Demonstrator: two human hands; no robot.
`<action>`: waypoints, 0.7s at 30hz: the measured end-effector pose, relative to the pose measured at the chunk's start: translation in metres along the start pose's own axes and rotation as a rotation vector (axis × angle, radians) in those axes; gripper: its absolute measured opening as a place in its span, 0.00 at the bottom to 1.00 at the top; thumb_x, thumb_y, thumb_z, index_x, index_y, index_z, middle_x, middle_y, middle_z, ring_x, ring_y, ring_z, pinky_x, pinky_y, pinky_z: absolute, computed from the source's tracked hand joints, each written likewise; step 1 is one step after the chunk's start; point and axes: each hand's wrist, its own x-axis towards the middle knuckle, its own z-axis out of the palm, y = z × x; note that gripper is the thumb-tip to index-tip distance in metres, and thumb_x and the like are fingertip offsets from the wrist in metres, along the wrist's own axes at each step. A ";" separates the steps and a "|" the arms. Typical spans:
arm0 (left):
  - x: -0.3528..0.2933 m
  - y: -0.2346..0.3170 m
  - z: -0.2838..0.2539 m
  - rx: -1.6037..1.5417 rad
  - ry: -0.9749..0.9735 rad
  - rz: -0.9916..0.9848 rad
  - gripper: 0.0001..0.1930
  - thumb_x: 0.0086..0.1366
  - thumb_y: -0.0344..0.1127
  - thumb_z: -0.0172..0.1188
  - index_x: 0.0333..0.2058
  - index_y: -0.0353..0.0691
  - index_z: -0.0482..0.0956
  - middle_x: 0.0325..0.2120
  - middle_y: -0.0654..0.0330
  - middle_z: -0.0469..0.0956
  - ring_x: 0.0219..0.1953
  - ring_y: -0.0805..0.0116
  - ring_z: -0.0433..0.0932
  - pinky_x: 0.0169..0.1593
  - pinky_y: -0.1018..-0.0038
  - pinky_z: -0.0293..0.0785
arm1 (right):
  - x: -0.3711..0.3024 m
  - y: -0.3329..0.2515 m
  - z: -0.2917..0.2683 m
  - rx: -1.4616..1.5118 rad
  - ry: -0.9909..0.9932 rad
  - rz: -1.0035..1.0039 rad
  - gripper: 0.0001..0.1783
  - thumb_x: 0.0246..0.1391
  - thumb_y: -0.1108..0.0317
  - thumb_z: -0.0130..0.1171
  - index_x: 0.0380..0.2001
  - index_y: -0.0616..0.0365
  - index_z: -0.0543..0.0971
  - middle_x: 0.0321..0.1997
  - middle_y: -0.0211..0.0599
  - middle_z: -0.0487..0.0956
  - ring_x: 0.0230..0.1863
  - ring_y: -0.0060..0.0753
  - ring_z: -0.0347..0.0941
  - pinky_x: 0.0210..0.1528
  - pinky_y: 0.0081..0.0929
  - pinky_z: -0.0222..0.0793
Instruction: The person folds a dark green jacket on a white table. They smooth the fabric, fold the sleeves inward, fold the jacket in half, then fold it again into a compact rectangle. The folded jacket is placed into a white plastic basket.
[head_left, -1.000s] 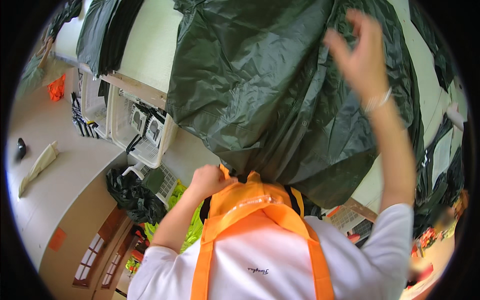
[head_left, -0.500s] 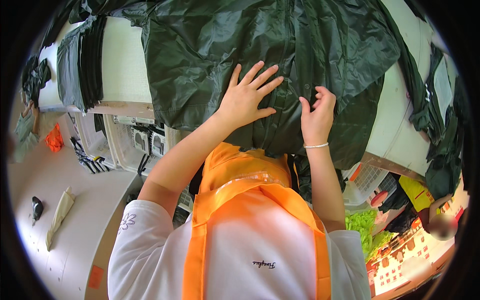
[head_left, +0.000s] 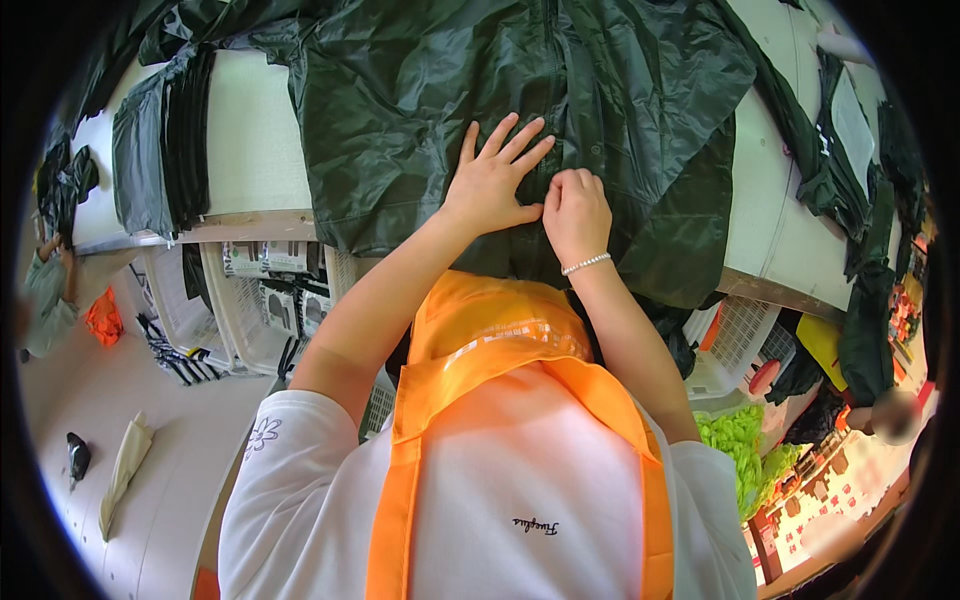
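Note:
A shiny dark green rain jacket (head_left: pixel 400 110) lies spread before me, its front strip with a zipper (head_left: pixel 553 80) running away from me and a small round snap (head_left: pixel 596 149) beside it. My left hand (head_left: pixel 488 195) rests flat on it with spread fingers, left of the strip. Close by its thumb, my right hand (head_left: pixel 578 215) is closed, fingers curled and pressed together over the front strip. What its fingertips hold, if anything, is hidden beneath them. A beaded bracelet (head_left: pixel 586 264) circles my right wrist.
Folded dark garments (head_left: pixel 165 140) hang over the white tabletop's (head_left: pixel 250 130) left part. White plastic baskets (head_left: pixel 235 310) with packaged goods stand below. More dark garments (head_left: pixel 845 150) lie at the right, above bright green bags (head_left: pixel 735 455). A person's sleeve (head_left: pixel 48 300) shows far left.
My right hand has moved left to the front strip beside my left thumb, and its fingers have closed. My left hand stays flat on the jacket. The view has shifted slightly.

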 end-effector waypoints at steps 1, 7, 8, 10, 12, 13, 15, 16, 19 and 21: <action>0.000 0.000 0.000 0.013 0.000 0.001 0.43 0.43 0.53 0.64 0.61 0.57 0.62 0.65 0.67 0.54 0.68 0.61 0.48 0.65 0.44 0.40 | 0.003 -0.001 0.001 -0.031 0.013 0.000 0.03 0.47 0.75 0.56 0.27 0.59 0.73 0.30 0.41 0.72 0.35 0.44 0.70 0.37 0.37 0.69; -0.002 0.001 -0.001 0.008 0.018 0.001 0.42 0.43 0.53 0.64 0.60 0.56 0.63 0.64 0.67 0.55 0.67 0.62 0.49 0.66 0.45 0.41 | 0.010 0.014 0.000 0.477 -0.051 0.090 0.02 0.52 0.75 0.53 0.30 0.61 0.70 0.31 0.43 0.74 0.31 0.44 0.73 0.34 0.33 0.69; -0.002 0.001 -0.001 0.010 0.021 0.003 0.42 0.43 0.53 0.64 0.60 0.56 0.63 0.64 0.68 0.55 0.67 0.62 0.49 0.66 0.46 0.41 | 0.011 0.013 -0.001 0.545 -0.067 0.085 0.02 0.53 0.75 0.53 0.30 0.61 0.70 0.31 0.43 0.75 0.31 0.44 0.74 0.34 0.33 0.70; -0.003 0.001 -0.001 0.013 0.026 0.004 0.43 0.43 0.54 0.65 0.61 0.56 0.62 0.64 0.68 0.55 0.67 0.62 0.49 0.66 0.46 0.41 | 0.014 0.009 -0.002 0.573 -0.068 0.094 0.02 0.54 0.76 0.53 0.30 0.60 0.71 0.28 0.42 0.77 0.29 0.41 0.76 0.34 0.30 0.71; -0.004 0.001 -0.001 0.015 0.029 0.007 0.43 0.43 0.54 0.65 0.61 0.56 0.62 0.64 0.68 0.55 0.67 0.62 0.49 0.66 0.46 0.41 | 0.020 0.010 -0.002 0.581 -0.081 0.144 0.02 0.53 0.76 0.53 0.30 0.60 0.71 0.26 0.41 0.78 0.28 0.40 0.76 0.34 0.29 0.71; -0.003 0.000 0.000 0.017 0.030 0.010 0.43 0.43 0.54 0.65 0.61 0.57 0.62 0.64 0.68 0.55 0.67 0.62 0.49 0.66 0.46 0.41 | 0.023 0.012 0.001 0.577 -0.094 0.141 0.02 0.53 0.76 0.54 0.29 0.61 0.72 0.24 0.40 0.78 0.27 0.38 0.76 0.34 0.29 0.71; -0.004 -0.001 0.000 0.018 0.010 0.011 0.44 0.43 0.55 0.65 0.62 0.59 0.61 0.65 0.69 0.53 0.67 0.62 0.49 0.66 0.45 0.41 | 0.030 0.015 -0.001 0.514 -0.195 0.191 0.02 0.53 0.75 0.54 0.29 0.61 0.72 0.25 0.40 0.79 0.28 0.37 0.76 0.34 0.29 0.71; -0.004 0.000 0.000 0.019 0.015 0.012 0.44 0.43 0.55 0.65 0.61 0.59 0.61 0.65 0.68 0.54 0.67 0.62 0.49 0.66 0.45 0.41 | 0.034 0.016 -0.003 0.482 -0.243 0.217 0.02 0.53 0.75 0.55 0.28 0.61 0.73 0.25 0.39 0.79 0.28 0.37 0.77 0.34 0.29 0.71; -0.002 0.002 0.000 0.029 0.018 0.017 0.44 0.43 0.55 0.65 0.61 0.58 0.61 0.65 0.68 0.54 0.67 0.62 0.49 0.66 0.46 0.41 | 0.023 0.023 -0.006 0.496 -0.454 0.260 0.02 0.53 0.76 0.52 0.27 0.62 0.74 0.23 0.34 0.77 0.26 0.26 0.73 0.32 0.23 0.69; -0.002 0.003 -0.002 0.045 0.010 0.015 0.44 0.43 0.55 0.65 0.62 0.58 0.61 0.65 0.68 0.53 0.67 0.62 0.48 0.66 0.45 0.41 | 0.002 0.031 -0.019 0.668 -0.641 0.304 0.02 0.53 0.77 0.52 0.27 0.61 0.74 0.23 0.28 0.75 0.25 0.18 0.70 0.31 0.17 0.67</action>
